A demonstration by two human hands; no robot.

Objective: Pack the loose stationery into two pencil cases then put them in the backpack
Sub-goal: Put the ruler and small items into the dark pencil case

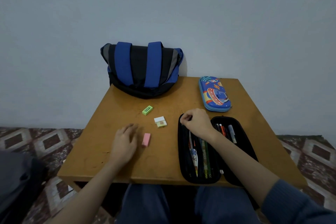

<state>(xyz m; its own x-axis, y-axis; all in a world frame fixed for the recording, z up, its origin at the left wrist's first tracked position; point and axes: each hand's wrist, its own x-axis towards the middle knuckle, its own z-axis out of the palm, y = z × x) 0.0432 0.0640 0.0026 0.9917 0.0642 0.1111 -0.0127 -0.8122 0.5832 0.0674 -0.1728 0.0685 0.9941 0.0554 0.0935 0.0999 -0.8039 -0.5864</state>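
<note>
A black pencil case [241,143] lies open at the table's front right, with several pens and pencils in both halves. My right hand [197,122] hovers over its top left corner with fingers curled; whether it holds anything is hidden. My left hand [124,141] rests flat on the table, fingers relaxed, just left of a pink eraser [146,139]. A white eraser [160,121] and a green eraser [147,110] lie further back. A blue cartoon pencil case [214,93] lies zipped at the back right. The blue and black backpack [141,69] leans against the wall.
The small wooden table [101,151] stands against a pale wall. A patterned floor [45,142] spreads on both sides. A dark bundle [18,178] sits at the lower left. My knees are under the table's front edge.
</note>
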